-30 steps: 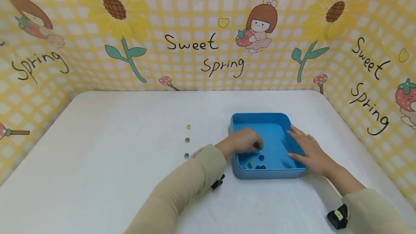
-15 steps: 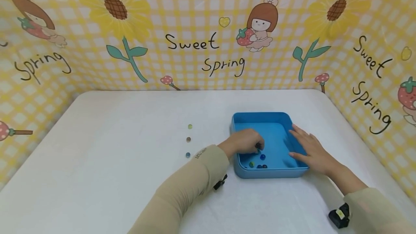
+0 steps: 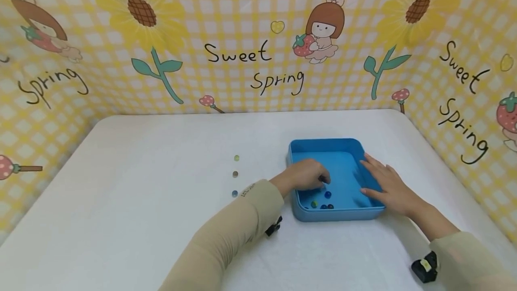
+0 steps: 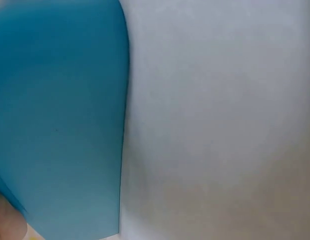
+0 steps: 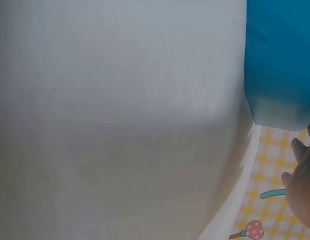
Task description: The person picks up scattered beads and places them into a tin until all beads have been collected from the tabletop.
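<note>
My left hand (image 3: 304, 175) reaches over the left side of a blue tray (image 3: 337, 216), its fingers curled down inside. They pinch what seems to be a small marble, mostly hidden by the fingers. Close to those fingertips lies a dark blue marble (image 3: 328, 195). Near the front wall are a green-yellow marble (image 3: 314, 204) and a pair of dark marbles (image 3: 330, 206). My right hand (image 3: 390, 191) rests spread against the tray's right side, with straight fingers at the rim. In the left wrist view the tray's wall (image 4: 65, 120) fills the left, and only a fingertip shows.
Left of the tray, three marbles stand in a column on the white table (image 3: 141, 192): yellow-green (image 3: 236, 158), brownish (image 3: 235, 174) and blue-grey (image 3: 234, 193). A yellow checked cloth (image 3: 238, 12) walls the back and sides. Both wrists carry black camera mounts.
The view shifts slightly. My left hand stays at about the same spot in the tray with small finger movement; the right hand and the visible marbles keep their places.
</note>
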Demonstrator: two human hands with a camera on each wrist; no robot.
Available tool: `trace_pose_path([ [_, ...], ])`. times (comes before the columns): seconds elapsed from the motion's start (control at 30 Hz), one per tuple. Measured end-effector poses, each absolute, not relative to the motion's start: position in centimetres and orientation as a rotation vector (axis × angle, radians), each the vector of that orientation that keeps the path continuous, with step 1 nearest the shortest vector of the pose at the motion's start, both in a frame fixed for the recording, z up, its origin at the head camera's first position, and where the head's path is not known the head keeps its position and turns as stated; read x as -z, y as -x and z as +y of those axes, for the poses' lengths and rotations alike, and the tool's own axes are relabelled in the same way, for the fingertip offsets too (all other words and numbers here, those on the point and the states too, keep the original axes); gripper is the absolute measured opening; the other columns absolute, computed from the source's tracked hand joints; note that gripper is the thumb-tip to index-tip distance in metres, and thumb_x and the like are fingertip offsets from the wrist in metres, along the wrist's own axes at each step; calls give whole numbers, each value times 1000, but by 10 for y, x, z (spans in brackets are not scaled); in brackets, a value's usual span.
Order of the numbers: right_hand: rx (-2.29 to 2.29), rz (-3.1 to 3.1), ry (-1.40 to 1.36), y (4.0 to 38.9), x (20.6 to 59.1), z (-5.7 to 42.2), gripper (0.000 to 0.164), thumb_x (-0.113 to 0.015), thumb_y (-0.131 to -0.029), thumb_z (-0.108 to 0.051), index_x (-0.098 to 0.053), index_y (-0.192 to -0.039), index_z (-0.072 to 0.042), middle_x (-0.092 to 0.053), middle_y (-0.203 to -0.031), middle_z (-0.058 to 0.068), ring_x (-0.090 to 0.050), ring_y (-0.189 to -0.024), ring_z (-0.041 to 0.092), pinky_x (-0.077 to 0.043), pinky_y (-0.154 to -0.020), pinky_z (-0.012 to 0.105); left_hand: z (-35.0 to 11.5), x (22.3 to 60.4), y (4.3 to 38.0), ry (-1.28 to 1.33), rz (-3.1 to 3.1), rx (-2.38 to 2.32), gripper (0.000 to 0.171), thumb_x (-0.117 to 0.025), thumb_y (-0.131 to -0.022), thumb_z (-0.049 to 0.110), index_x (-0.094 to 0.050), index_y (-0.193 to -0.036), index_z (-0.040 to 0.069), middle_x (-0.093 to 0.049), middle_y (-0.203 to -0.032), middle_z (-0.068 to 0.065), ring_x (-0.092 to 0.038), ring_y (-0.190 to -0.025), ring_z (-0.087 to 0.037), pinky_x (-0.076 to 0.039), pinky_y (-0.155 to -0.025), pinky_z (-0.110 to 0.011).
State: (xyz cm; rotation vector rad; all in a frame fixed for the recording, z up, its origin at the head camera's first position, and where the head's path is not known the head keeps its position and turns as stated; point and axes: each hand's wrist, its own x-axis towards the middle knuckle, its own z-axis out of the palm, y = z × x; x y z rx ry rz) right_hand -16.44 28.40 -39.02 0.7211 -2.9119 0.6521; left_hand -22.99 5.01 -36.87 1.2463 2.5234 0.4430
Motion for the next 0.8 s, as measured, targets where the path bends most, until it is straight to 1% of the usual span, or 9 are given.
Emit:
trace_pose_path([
  [0.1,-655,-2918,-721,165,391,283,65,-54,-83,-28,-24,-132,3,-13,-140,18,-11,-126,35,-6,-96,57,46,369,230,-1215,2499,-590,20,-58,-83,16,-63,-102,14,-61,-99,7,-53,-92,-1,-41,-76,-12],
  [0.3,-697,-2941,-709,164,393,279,65,-54,-84,-28,-23,-133,3,-12,-141,17,-11,-126,35,-6,-96,57,28,364,229,-1176,2440,-937,21,-59,-82,14,-64,-102,9,-62,-98,5,-54,-89,-1,-42,-72,-9],
  [0.57,-671,-2950,-698,162,390,279,66,-54,-84,-30,-23,-133,2,-11,-141,18,-11,-126,36,-5,-96,57,-9,352,234,-1111,2497,-1101,22,-59,-82,13,-62,-104,7,-61,-101,2,-55,-93,-5,-43,-75,-13],
  [0.67,-662,-2946,-702,162,389,281,66,-54,-84,-29,-23,-133,2,-11,-141,18,-11,-126,36,-5,-96,57,-23,350,238,-1055,2521,-1151,22,-59,-82,11,-62,-103,6,-61,-101,0,-55,-94,-7,-43,-76,-14],
  [0.8,-665,-2933,-711,162,388,282,65,-54,-84,-27,-23,-133,2,-11,-141,18,-10,-126,35,-6,-96,57,-41,351,243,-940,2578,-1141,22,-59,-82,10,-62,-103,7,-61,-101,0,-55,-93,-8,-44,-75,-16],
])
